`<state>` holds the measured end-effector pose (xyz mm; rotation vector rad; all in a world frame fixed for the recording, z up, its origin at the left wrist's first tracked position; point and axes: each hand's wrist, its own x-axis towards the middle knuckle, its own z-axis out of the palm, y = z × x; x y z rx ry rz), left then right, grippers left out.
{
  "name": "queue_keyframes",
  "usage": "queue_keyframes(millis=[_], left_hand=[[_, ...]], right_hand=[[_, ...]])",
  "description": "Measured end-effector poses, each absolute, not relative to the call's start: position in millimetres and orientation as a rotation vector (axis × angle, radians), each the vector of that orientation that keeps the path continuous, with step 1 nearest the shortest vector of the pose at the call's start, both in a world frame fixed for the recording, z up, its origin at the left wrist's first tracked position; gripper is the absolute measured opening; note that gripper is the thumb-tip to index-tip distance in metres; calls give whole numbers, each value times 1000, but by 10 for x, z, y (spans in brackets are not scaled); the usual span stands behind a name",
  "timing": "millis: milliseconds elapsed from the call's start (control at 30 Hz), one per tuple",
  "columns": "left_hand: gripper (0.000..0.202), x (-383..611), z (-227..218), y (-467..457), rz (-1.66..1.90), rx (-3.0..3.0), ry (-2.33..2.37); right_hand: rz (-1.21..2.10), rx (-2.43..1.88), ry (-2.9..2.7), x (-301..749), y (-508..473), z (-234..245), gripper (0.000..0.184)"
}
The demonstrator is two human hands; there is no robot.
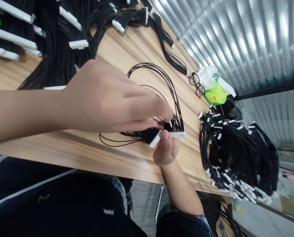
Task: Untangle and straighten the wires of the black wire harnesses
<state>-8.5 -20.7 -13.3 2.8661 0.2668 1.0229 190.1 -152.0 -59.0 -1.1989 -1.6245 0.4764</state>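
Note:
A wire harness of thin black wires (173, 89) loops above the wooden table between my hands. Two white connectors show at its ends: one connector (178, 134) points right, and a shorter-looking connector (155, 139) is tilted beside it. My right hand (167, 149) pinches the harness at the connectors, its thumb pressed on them. From the left edge my left hand (112, 102) reaches across, fingers bent together on the black wires just above the connectors. Its fingertips are partly hidden, and the hand is slightly blurred.
Piles of black wire harnesses (55, 49) with white connectors lie at upper left. A large coiled bundle (240, 154) sits at the right. Glasses (197, 85) and a green packet (216, 93) rest near the corrugated metal wall (248, 39). The table edge runs close to my body.

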Motion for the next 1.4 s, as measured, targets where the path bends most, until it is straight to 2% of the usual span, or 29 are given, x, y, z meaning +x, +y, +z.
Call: queue_keyframes(millis=[100,400,500,600,667,800,933,1067,1200,1400], left_hand=[[55,-80,-93,-316,929,2978,256],[42,-106,-128,-359,1077,2972,244],[48,-61,-138,-254,1169,2915,128],[61,-15,-73,-194,955,2808,169],[62,4,-23,-193,801,2731,221],[63,17,-51,-242,812,2743,285],[47,8,-190,-264,1204,2837,191],[25,4,-207,-250,966,2632,194],[26,13,-188,-270,748,2591,205],[36,33,-273,-282,854,2848,188]], right_hand=[[521,-1217,-1609,1873,-1507,-532,30],[584,-1394,-1515,1880,-1565,-617,40],[610,-1449,-1505,1891,-1568,-643,41],[584,-1442,-1533,1891,-1572,-641,42],[546,-1447,-1514,1887,-1587,-643,41],[557,-1484,-1468,1879,-1615,-658,41],[572,-1414,-1488,1872,-1582,-638,31],[508,-1320,-1612,1869,-1507,-607,26],[393,-1331,-1737,1853,-1444,-583,34],[283,-1246,-1889,1807,-1419,-510,31]])
